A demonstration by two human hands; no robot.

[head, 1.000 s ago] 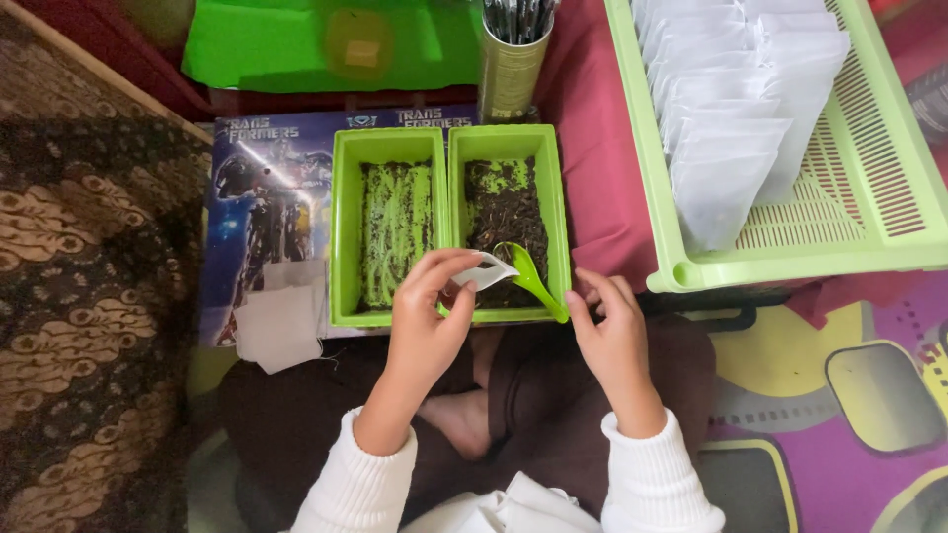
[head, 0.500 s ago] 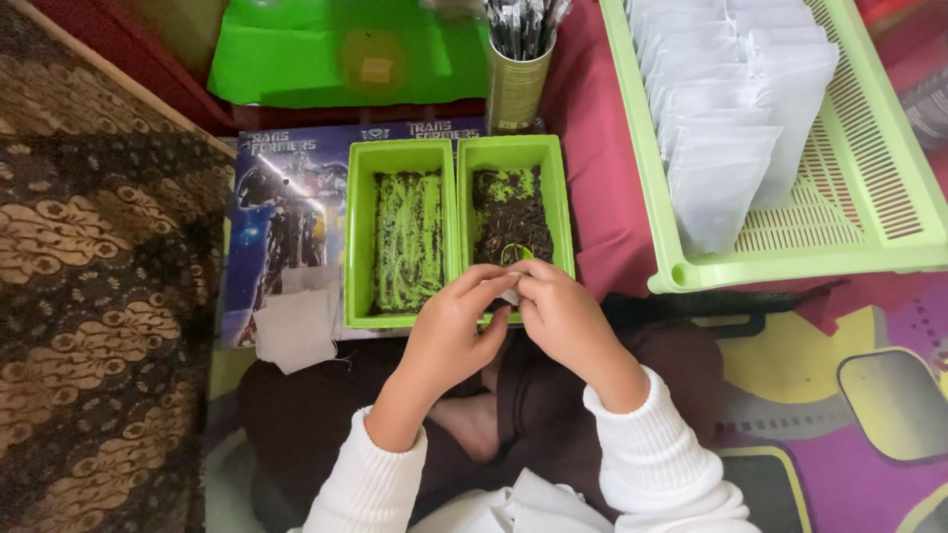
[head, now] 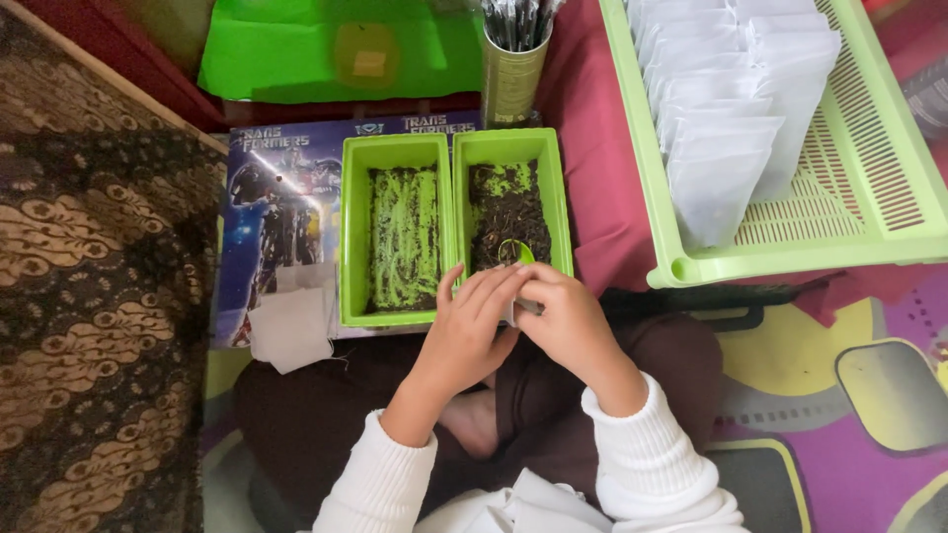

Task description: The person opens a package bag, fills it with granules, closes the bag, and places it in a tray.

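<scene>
- Sleeves, white and ribbed, nearest the camera, above dark trousers on a lap.
- Left hand (head: 469, 331) and right hand (head: 561, 321) pressed together just below the trays, fingers curled narrowly around a small white sachet (head: 511, 312), mostly hidden between them.
- Green scoop (head: 515, 253) just beyond the fingertips, standing in the dark mix of the right tray (head: 512, 202).
- Left tray (head: 395, 237) touching it side by side, green granules inside.
- Printed poster board (head: 281, 222) under both trays, 1 white cloth piece (head: 291, 328) at its near edge.
- Tin of dark sticks (head: 513, 69) beyond.
- Slotted green basket (head: 869, 188) far right, stacked white sachets inside.
</scene>
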